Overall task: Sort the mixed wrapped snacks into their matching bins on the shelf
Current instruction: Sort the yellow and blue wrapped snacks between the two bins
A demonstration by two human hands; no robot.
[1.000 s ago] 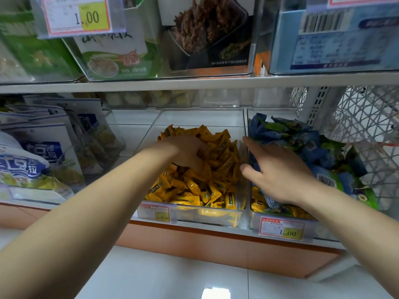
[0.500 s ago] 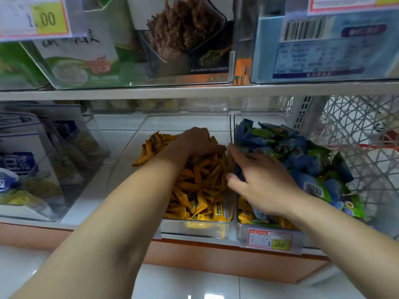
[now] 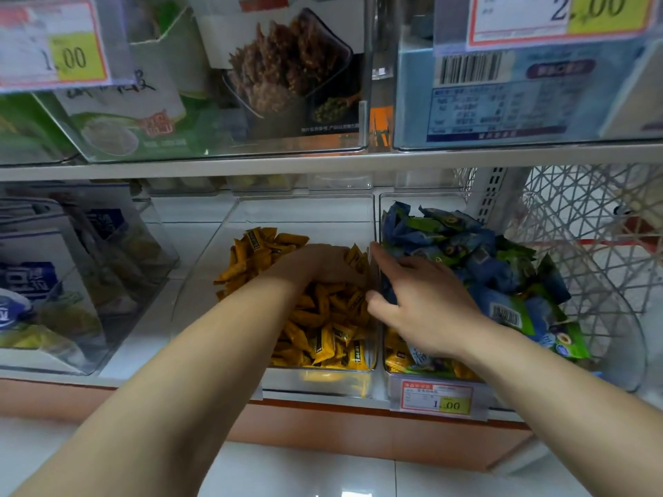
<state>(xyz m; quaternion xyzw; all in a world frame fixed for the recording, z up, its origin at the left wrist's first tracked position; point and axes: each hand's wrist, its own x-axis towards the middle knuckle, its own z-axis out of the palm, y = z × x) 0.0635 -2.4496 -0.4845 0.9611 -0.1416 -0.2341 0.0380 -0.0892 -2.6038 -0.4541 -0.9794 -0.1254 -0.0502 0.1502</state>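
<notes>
Head camera: A person sorted wrapped snacks on a low shelf, both bare arms reaching into two clear bins side by side. The left hand lay knuckles-up on the yellow snacks heaped in the middle bin, its fingers curled down into the pile; whether it held a pack could not be told. The right hand lay spread and relaxed on the blue-and-green snacks in the right bin, forefinger straight along the wall between the bins, with no pack plainly gripped. More yellow packs showed under the blue heap, against that bin's front wall above a price label.

The likeliest mishap appeared to be a spill. The blue heap stood above its rim, and digging beneath it for the buried yellow packs could tip some over the wall into the wrong bin, or off the shelf's front.

The yellow packs, short and oblong, lay jumbled with no common heading, though several at the front stood nearly on end. The longer blue packs mostly ran front to back, tilted.
</notes>
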